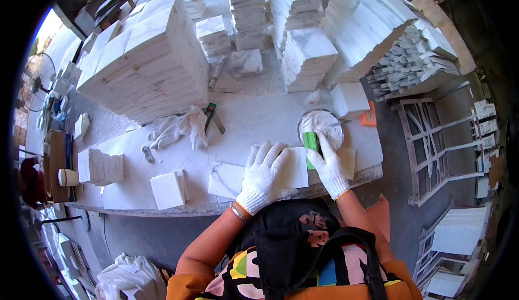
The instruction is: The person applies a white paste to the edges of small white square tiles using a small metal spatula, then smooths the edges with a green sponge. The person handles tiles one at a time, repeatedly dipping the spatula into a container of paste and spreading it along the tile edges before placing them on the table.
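Left hand [263,174], gloved, presses flat with fingers spread on a white marble tile [292,168] at the bench [162,208] front edge. Right hand [328,166] grips a green scraper [311,144] beside the paste bowl [320,125]; spare gloves [175,128] lie left.

Bright, even daylight across the marble worktop [259,119]; whites of the stacked tiles [151,62] close to washed out, surface veining partly lost. Strongest light at the upper left, with a blue-white blown patch near the rim. Soft, short shadows only: under the gloved left hand [265,175] and along the tile stack's front face. No hard glare. Heavy fisheye bending toward the rim, straight rack bars at the right curved, black vignette in all corners. Centre fairly sharp; outer edges softer and darker, lower left dim and smeared.
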`<state>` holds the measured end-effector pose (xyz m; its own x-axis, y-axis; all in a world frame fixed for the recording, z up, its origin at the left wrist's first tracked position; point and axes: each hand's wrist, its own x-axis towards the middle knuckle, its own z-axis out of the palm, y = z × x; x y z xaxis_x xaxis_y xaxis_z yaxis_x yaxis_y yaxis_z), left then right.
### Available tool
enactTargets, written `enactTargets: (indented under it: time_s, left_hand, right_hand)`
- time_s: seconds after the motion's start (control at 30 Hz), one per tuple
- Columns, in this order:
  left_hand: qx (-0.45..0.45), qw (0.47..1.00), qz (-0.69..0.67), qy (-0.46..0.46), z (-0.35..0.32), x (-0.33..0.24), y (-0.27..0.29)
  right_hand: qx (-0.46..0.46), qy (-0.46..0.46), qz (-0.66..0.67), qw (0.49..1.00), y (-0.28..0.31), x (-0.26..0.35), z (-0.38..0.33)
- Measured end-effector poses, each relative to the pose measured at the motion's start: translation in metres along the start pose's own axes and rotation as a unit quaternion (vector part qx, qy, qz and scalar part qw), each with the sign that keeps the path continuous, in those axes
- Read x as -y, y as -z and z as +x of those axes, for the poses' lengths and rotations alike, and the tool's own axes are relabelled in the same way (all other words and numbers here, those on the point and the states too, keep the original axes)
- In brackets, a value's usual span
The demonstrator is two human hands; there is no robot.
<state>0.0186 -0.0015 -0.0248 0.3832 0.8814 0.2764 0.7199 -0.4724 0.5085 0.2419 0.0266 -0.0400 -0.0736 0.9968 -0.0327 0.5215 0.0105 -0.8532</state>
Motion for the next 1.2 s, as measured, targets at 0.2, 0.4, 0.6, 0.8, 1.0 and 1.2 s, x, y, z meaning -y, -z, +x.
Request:
enactTargets:
  time_s: [0.2,0.4,0.6,0.8,1.0,1.2]
  left_hand:
    - [0.009,1.0,-0.005,0.006,0.003,-0.002,0.0]
    - [0.013,1.0,0.003,0.0,0.012,-0.004,0.0]
    - [-0.034,0.999,-0.018,0.008,-0.006,0.008,0.006]
    - [-0.076,0.997,-0.015,-0.027,-0.01,0.014,-0.026]
    - [-0.217,0.975,0.014,-0.047,-0.011,0.023,-0.062]
    - [-0.296,0.949,0.072,-0.083,0.008,0.036,-0.086]
  right_hand:
    - [-0.021,0.133,-0.01,0.991,-0.002,0.003,-0.036]
    - [-0.015,0.032,0.023,0.999,0.001,-0.014,-0.001]
    - [0.029,0.157,-0.022,0.987,-0.008,0.009,-0.054]
    - [0.021,0.035,0.072,0.997,0.001,-0.044,-0.014]
    - [0.016,0.366,-0.251,0.896,0.031,-0.118,0.046]
    - [0.011,0.294,-0.169,0.941,-0.028,-0.031,0.039]
